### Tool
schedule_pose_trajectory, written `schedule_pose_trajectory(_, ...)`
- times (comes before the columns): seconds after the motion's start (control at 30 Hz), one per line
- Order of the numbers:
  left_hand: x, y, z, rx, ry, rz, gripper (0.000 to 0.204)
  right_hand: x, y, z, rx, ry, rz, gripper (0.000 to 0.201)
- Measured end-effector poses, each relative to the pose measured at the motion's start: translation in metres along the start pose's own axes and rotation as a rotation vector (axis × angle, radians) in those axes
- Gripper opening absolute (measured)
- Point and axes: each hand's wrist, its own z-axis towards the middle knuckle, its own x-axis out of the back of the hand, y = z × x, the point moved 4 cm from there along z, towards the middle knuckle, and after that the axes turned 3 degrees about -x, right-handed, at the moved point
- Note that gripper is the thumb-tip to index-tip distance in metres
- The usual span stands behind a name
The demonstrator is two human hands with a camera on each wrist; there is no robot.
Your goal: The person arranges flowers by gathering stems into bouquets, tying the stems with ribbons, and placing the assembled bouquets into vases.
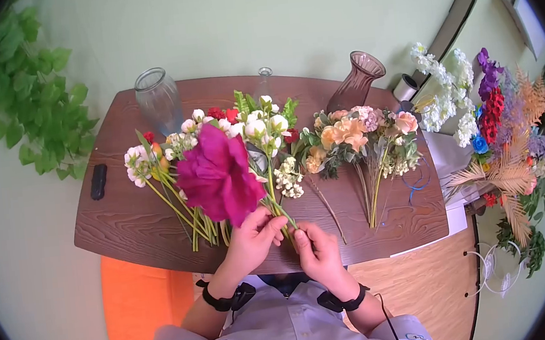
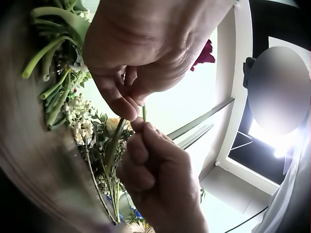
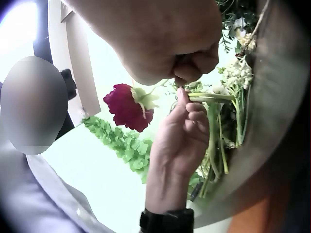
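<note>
A large magenta flower (image 1: 220,175) stands over the table on a green stem (image 1: 281,212). My left hand (image 1: 251,241) pinches this stem below the bloom, and my right hand (image 1: 320,254) grips it lower down, close beside the left. In the right wrist view the magenta bloom (image 3: 127,108) hangs out to the left of both hands, with the left hand (image 3: 180,141) below the right hand (image 3: 160,39). The left wrist view shows the thumb and fingers of the right hand (image 2: 163,174) on the stem (image 2: 144,113), just under the left hand (image 2: 146,43).
White flowers (image 1: 257,129) and peach flowers (image 1: 348,133) lie on the brown table (image 1: 126,217). Behind them stand a clear vase (image 1: 158,102), a small bottle (image 1: 265,79) and a pinkish vase (image 1: 356,80). A black object (image 1: 98,181) lies at left; more flowers (image 1: 493,109) stand at right.
</note>
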Motion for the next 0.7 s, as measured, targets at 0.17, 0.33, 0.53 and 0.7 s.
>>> schedule_pose_trajectory(0.17, -0.004, 0.013, -0.001, 0.005, -0.058, -0.091, 0.009, 0.007, -0.003, -0.005, -0.026, -0.029, 0.009, 0.008)
schedule_pose_trajectory(0.33, -0.003, 0.01, -0.001, -0.002, -0.056, -0.047, 0.01, 0.002, 0.001, -0.009, 0.025, 0.071, -0.006, 0.007)
schedule_pose_trajectory(0.53, -0.009, 0.018, -0.004, -0.013, -0.021, -0.043, 0.012, 0.008, -0.026, -0.002, 0.238, -0.001, -0.468, 0.023)
schedule_pose_trajectory(0.7, -0.013, 0.015, -0.007, -0.097, 0.067, 0.027, 0.013, 0.007, -0.013, -0.004, 0.242, -0.006, -0.421, 0.033)
